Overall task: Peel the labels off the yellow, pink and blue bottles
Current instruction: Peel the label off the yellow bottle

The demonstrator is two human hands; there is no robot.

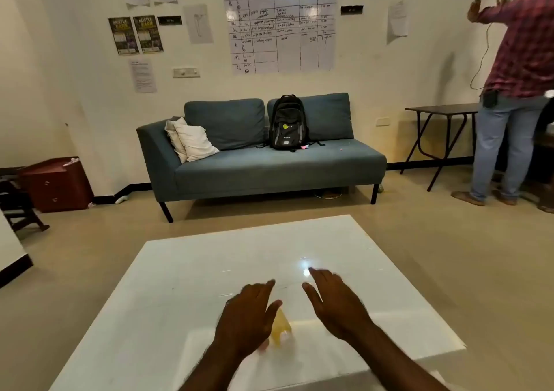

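In the lower centre of the frame, the yellow bottle is seen on the white table, partly hidden just right of the flat, empty left hand, while the splayed, empty right hand is held farther off.

Both hands held over the white desk near its front edge: left hand and right hand, fingers spread, empty. Yellow bottle lying between, just beside the left hand. Beyond, blue sofa with black backpack.
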